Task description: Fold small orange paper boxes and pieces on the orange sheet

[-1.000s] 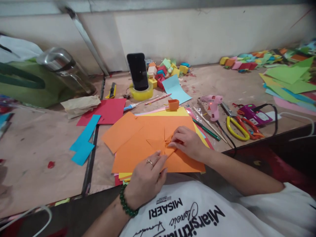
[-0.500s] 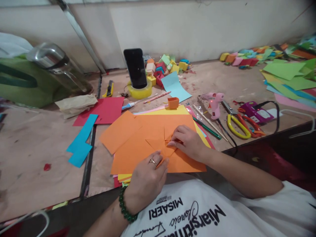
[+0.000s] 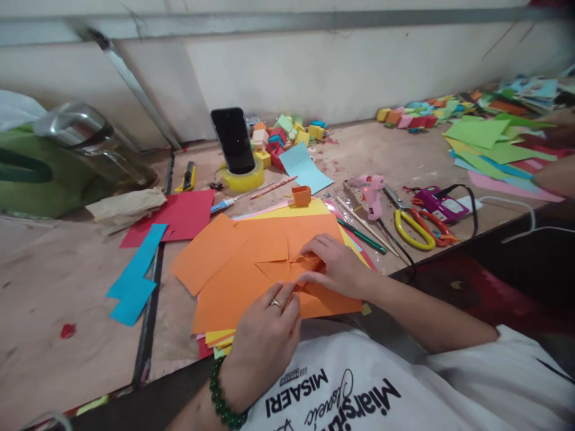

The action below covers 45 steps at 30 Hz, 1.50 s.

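Observation:
A folded orange paper piece [image 3: 275,269] with creased flaps lies on a larger orange sheet [image 3: 224,305], atop a stack of coloured sheets. My left hand [image 3: 269,323], with a ring and a green bead bracelet, presses on the lower edge of the folded piece, its fingers close together. At the right side of the piece, my right hand [image 3: 335,266] has its thumb and fingers closed on an orange flap. A small orange folded box [image 3: 301,196] stands at the top of the stack.
Behind the stack are a phone [image 3: 232,140] on a yellow tape roll [image 3: 243,178] and folded paper cubes [image 3: 287,129]. To the right lie a pink glue gun [image 3: 371,194], scissors [image 3: 413,227] and green sheets [image 3: 478,131]. Another person's arm [image 3: 552,173] shows at the far right.
The view has shifted, so things sit lower and further left. My right fingers have moved on the orange flap, lifting it. Another person's arm has come in at the right edge.

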Tool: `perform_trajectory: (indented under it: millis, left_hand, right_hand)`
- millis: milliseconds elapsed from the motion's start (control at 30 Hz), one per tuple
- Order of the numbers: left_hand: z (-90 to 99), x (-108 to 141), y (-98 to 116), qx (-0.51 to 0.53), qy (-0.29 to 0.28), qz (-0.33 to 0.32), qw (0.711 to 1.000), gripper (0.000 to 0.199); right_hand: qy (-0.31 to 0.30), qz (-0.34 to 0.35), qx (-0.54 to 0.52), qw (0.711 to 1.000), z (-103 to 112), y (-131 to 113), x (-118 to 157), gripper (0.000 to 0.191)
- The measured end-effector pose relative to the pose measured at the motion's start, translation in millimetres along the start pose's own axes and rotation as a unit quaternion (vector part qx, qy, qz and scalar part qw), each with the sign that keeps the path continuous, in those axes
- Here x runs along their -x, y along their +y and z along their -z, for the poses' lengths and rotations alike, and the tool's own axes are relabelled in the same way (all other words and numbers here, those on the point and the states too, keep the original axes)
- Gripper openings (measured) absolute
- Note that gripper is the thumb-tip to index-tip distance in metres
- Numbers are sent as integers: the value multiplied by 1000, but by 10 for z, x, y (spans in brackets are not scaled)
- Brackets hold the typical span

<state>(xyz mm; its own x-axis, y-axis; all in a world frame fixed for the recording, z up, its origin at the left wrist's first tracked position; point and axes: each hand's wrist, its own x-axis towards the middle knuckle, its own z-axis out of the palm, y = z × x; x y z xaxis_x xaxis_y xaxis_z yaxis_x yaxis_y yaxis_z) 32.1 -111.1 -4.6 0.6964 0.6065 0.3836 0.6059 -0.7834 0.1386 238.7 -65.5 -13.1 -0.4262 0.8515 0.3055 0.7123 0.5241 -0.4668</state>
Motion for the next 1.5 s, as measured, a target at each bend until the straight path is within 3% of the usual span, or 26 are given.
perform_trajectory:
  millis: [67, 300, 867, 967, 1167, 1367, 1500]
  left_hand:
    - [1, -3, -4, 1, -9, 1, 1000, 25]
    - [-50, 19, -8, 5, -25, 17, 1000, 34]
    - [-98, 14, 12, -25, -24, 7, 999, 31]
    - [-105, 31, 18, -36, -40, 17, 998, 33]
    - [-48, -41, 62, -39, -100, 41, 993, 33]
    - [-2, -12, 88, -25, -127, 63, 990, 31]
    - [4, 5, 92, -24, -111, 64, 991, 27]
  right_hand:
    - [-20, -21, -21, 999, 66, -9, 22, 33]
    - [-8, -50, -33, 998, 70, -14, 70, 12]
    - [61, -38, -49, 996, -69, 100, 177, 32]
    - [75, -16, -23, 997, -83, 80, 206, 27]
    - [71, 163, 135, 975, -148, 24, 294, 17]
    - [72, 143, 189, 969, -94, 290, 382, 21]
    - [79, 151, 187, 968, -3, 267, 344, 22]
